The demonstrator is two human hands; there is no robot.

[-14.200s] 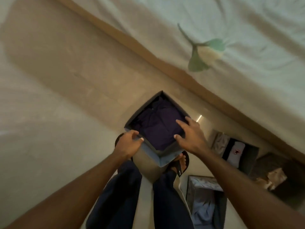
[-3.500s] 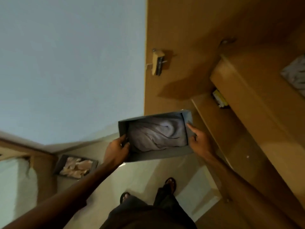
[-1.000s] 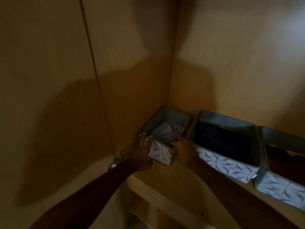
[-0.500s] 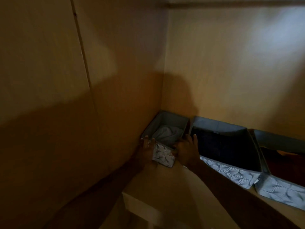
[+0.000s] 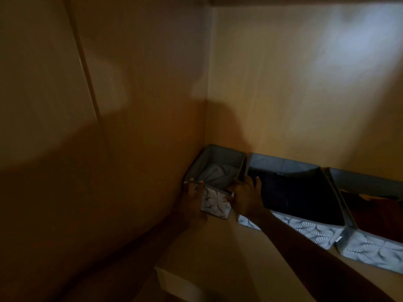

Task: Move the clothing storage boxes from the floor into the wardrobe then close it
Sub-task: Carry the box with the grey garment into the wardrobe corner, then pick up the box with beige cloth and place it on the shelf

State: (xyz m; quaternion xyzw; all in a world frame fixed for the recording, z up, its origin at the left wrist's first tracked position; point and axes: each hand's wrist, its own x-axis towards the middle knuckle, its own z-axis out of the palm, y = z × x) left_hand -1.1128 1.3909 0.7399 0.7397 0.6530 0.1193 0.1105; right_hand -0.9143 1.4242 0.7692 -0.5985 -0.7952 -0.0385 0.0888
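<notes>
Left hand [image 5: 192, 198], right hand [image 5: 244, 198] flank small box [image 5: 214, 203] front; fingers [image 5: 192, 182] apparently gripping rim.

Three storage boxes [image 5: 305, 228] on wardrobe shelf [image 5: 218, 249]

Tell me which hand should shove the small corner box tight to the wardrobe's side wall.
Right, probably. The right hand holds the small box at its front-right corner, away from the side wall, so it can push towards it. The left hand grips the front-left corner, close beside that wall.
</notes>
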